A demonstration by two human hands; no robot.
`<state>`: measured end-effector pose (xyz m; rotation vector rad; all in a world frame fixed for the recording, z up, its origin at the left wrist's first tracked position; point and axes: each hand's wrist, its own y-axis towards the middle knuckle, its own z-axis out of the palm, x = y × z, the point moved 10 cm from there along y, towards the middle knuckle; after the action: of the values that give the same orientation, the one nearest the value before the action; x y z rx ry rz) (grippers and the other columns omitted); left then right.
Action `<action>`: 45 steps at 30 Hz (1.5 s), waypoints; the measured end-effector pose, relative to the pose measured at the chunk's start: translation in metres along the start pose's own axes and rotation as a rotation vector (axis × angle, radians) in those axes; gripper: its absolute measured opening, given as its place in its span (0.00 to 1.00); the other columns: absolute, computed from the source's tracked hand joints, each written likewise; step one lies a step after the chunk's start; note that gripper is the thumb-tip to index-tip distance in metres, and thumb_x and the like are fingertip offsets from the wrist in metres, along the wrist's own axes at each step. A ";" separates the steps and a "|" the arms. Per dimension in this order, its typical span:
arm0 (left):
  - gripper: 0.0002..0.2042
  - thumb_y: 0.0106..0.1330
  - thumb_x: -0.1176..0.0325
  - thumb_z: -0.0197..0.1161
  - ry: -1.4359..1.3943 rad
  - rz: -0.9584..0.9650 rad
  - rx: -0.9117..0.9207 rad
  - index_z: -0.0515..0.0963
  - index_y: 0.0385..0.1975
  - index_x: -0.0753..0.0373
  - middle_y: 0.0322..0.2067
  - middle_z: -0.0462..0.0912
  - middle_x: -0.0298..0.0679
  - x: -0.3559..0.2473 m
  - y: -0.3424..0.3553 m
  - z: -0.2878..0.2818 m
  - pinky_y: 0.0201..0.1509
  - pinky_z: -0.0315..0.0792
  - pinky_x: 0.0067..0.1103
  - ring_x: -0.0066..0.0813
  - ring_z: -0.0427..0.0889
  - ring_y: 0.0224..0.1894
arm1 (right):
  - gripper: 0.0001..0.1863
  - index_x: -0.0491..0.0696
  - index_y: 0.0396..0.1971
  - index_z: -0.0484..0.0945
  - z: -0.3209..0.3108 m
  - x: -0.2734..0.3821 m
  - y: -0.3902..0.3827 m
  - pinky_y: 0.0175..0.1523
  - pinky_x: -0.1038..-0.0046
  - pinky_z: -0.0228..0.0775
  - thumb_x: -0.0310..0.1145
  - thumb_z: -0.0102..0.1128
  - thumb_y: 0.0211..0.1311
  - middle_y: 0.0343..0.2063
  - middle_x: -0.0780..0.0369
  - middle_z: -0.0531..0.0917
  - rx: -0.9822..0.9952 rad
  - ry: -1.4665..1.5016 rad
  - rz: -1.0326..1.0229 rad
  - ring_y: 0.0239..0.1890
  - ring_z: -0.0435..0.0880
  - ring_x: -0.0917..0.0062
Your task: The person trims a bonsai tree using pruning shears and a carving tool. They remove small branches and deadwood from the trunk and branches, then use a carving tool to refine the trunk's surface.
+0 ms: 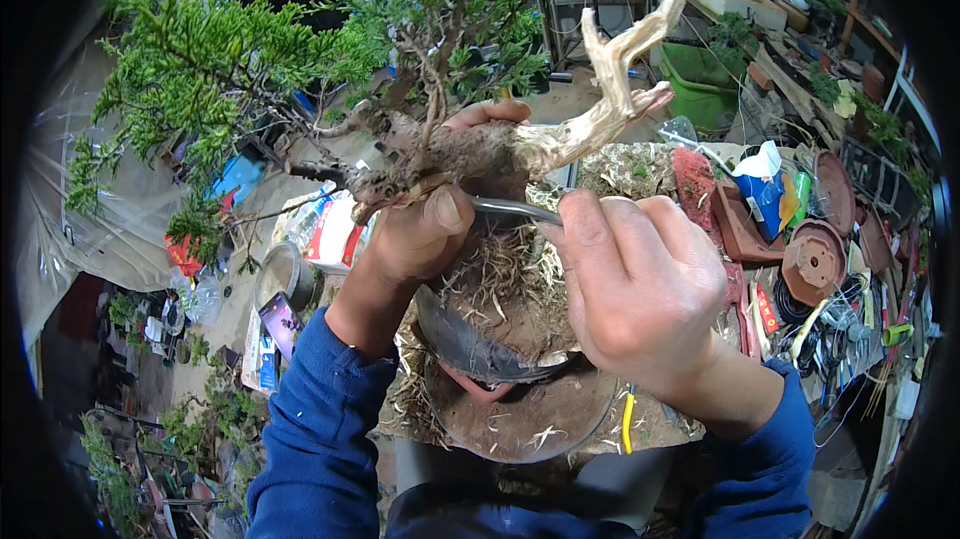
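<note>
Left hand [410, 244]: wrapped around the juniper bonsai's trunk [450, 154], thumb pressed near its lower edge
Right hand [645, 284]: curled closed on a slim metal tool [515, 207], its tip beside the left thumb
Juniper bonsai: above a dark pot [455, 339], pale deadwood [610, 79] rising right
Round turntable [520, 424]: beneath the pot

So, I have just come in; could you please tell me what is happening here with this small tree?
A person steadies the small tree by its trunk with the left hand. The right hand grips a thin metal tool, its far end close to the left thumb, at the trunk; exact contact is hard to tell. Green foliage spreads to the left, while bare, pale wood sticks out to the right. Light shavings lie below, around the dark pot.
</note>
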<state>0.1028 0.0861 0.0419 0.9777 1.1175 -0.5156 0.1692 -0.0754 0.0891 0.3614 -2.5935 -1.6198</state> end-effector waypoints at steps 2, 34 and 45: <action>0.50 0.52 0.40 0.78 -0.001 0.011 -0.045 0.65 0.68 0.70 0.56 0.77 0.40 -0.002 0.000 -0.003 0.59 0.70 0.24 0.26 0.76 0.55 | 0.12 0.40 0.37 0.83 -0.005 0.004 0.001 0.23 0.72 0.67 0.28 0.68 0.53 0.23 0.63 0.73 0.012 -0.079 0.000 0.22 0.75 0.73; 0.18 0.64 0.58 0.75 0.878 0.260 -0.797 0.85 0.26 0.69 0.15 0.81 0.36 -0.062 -0.040 -0.002 0.24 0.66 0.24 0.19 0.72 0.19 | 0.11 0.39 0.40 0.85 0.026 -0.020 0.009 0.37 0.66 0.79 0.23 0.73 0.57 0.30 0.53 0.87 -0.115 0.174 -0.064 0.31 0.86 0.59; 0.18 0.67 0.55 0.71 1.112 0.370 -0.862 0.85 0.25 0.66 0.18 0.82 0.48 -0.070 -0.046 0.016 0.25 0.70 0.31 0.47 0.79 0.19 | 0.10 0.46 0.37 0.82 0.023 -0.012 -0.003 0.28 0.69 0.73 0.25 0.69 0.54 0.23 0.63 0.79 -0.160 -0.025 -0.109 0.24 0.80 0.68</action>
<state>0.0486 0.0413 0.0894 0.6166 1.8307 0.8953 0.1774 -0.0537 0.0766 0.4813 -2.4794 -1.8636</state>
